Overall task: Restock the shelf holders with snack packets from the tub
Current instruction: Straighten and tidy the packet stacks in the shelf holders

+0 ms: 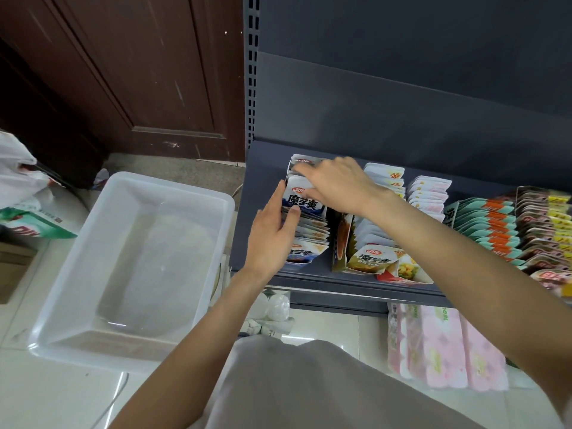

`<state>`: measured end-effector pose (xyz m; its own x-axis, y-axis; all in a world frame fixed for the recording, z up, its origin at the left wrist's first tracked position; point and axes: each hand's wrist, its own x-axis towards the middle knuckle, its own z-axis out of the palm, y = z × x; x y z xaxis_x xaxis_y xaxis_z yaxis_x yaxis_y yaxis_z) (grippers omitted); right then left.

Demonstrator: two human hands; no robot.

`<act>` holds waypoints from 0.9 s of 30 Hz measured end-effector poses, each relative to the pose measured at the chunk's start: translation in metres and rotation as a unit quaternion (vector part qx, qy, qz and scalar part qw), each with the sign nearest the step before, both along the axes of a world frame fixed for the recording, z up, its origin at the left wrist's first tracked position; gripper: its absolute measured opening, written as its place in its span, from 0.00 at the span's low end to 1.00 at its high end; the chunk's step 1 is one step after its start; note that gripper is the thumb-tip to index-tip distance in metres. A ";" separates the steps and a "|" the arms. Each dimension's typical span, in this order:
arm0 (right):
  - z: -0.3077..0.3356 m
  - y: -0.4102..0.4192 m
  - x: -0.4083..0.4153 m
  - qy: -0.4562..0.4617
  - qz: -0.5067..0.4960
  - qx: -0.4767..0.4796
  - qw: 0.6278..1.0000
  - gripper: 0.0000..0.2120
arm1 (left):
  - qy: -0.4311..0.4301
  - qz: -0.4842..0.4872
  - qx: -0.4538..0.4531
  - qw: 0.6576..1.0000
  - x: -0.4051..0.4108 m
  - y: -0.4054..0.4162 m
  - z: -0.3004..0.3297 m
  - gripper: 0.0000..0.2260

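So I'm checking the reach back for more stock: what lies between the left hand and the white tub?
Nothing: in the head view only the bare grey shelf edge separates the left hand from the white tub.
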<state>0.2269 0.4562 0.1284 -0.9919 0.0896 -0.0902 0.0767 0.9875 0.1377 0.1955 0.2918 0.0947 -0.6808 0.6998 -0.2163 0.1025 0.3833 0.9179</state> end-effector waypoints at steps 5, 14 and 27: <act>-0.005 -0.006 0.000 -0.007 -0.010 -0.054 0.998 0.18 | 0.171 -0.085 -0.087 0.978 -0.003 -0.014 0.012 0.49; -0.010 -0.005 0.000 0.010 -0.056 -0.056 0.997 0.14 | 0.150 -0.096 -0.080 0.981 0.010 -0.014 0.003 0.51; 0.037 -0.023 0.057 0.168 -0.249 -0.416 0.858 0.15 | -0.122 -0.041 0.091 0.988 -0.001 -0.018 -0.006 0.25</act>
<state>0.2839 0.4331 0.1659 -0.8318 0.5533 -0.0447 0.4148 0.5660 -0.7124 0.1948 0.2743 0.0885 -0.5642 0.7925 -0.2317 -0.1060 0.2088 0.9722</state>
